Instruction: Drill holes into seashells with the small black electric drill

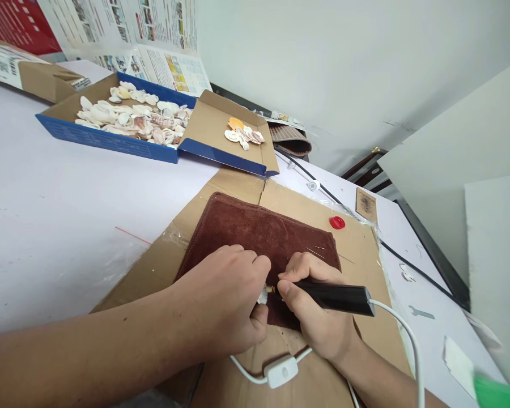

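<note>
1. The left hand (225, 300) had its fingers (255, 266) curled shut, pinching a small white shell (262, 296) at their tips.
2. The right hand (312, 306) gripped a black pen tool (340, 297) closed-fisted. Its long axis ran rightward from the shell, with its tip touching the shell.
3. The left fingers hid most of the shell, and the bit was too small to make out.

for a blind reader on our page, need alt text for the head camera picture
A person's left hand pinches a small white shell while the right hand holds the tip of a black corded tool to it, over a brown cloth on cardboard. Behind, on the white table, a blue box holds many shells.
</note>
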{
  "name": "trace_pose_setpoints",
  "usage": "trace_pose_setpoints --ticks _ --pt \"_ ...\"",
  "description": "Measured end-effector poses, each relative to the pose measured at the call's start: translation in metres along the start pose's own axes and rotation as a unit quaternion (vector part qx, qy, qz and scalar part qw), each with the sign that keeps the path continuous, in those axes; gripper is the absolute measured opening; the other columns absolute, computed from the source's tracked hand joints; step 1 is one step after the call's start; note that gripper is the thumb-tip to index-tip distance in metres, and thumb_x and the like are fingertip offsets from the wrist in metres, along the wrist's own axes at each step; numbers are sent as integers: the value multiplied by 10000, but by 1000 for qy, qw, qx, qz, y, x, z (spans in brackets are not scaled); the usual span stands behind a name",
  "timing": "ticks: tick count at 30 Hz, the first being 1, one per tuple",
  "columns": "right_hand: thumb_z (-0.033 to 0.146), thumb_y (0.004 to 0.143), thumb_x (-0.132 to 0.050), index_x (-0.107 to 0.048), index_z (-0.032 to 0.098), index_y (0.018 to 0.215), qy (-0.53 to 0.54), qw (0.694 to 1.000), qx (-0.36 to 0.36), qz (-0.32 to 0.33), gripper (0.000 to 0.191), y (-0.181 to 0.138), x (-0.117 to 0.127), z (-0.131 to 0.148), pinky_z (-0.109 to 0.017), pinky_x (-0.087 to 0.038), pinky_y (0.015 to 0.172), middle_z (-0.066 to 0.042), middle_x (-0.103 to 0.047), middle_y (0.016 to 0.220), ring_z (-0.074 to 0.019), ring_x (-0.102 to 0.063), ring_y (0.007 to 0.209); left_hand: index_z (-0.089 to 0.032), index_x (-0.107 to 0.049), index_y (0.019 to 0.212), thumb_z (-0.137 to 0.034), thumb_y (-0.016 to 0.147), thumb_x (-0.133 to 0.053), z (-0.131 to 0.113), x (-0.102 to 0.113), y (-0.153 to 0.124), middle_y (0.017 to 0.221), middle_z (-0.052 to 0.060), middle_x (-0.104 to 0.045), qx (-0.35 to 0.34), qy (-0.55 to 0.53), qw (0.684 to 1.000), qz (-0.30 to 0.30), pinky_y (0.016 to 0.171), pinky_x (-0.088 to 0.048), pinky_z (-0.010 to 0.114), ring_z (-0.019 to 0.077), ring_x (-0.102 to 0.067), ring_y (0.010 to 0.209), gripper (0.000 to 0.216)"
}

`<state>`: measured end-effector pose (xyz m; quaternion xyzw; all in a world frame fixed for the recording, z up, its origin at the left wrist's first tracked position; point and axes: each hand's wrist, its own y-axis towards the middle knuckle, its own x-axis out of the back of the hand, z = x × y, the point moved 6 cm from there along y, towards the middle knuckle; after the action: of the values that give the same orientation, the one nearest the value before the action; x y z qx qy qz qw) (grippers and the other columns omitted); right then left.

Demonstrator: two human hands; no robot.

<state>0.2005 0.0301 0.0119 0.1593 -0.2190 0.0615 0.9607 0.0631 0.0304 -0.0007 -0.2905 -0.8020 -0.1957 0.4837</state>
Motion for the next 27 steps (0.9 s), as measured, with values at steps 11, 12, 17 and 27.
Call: trace_pose_setpoints --ticks 11,12,17,27 --pt "145 814 -653 -556 220 649 2 1000 -7 2 206 -1 0 0 -231 -454 522 68 -602 587 -105 -535 551 -275 -249 766 -198 776 -557 -1 -2 1 757 27 -549 -1 9 1000 6 716 -514 434 261 -578 753 318" --pt "145 813 -653 -556 220 648 2 1000 -6 2 206 0 -1 0 -230 -453 521 68 -601 586 -104 -533 549 -275 -250 765 -196 776 -558 -1 -2 0 755 27 -548 -2 9 1000 4 714 -513 432 260 -577 751 319" --pt "151 815 -656 -563 217 646 1 1000 -7 4 203 1 -1 3 -224 -443 502 63 -616 586 -100 -528 531 -273 -263 758 -187 779 -567 0 -1 0 742 22 -546 -1 9 1000 -4 709 -508 424 254 -570 739 317" --pt "167 876 -717 -687 248 753 110 977 50 -176 150 4 40 -14 -265 -407 453 34 -644 661 -135 -556 540 -238 -427 762 -174 805 -559 2 -2 -3 762 26 -559 0 0 1000 -5 732 -492 421 246 -557 770 153"
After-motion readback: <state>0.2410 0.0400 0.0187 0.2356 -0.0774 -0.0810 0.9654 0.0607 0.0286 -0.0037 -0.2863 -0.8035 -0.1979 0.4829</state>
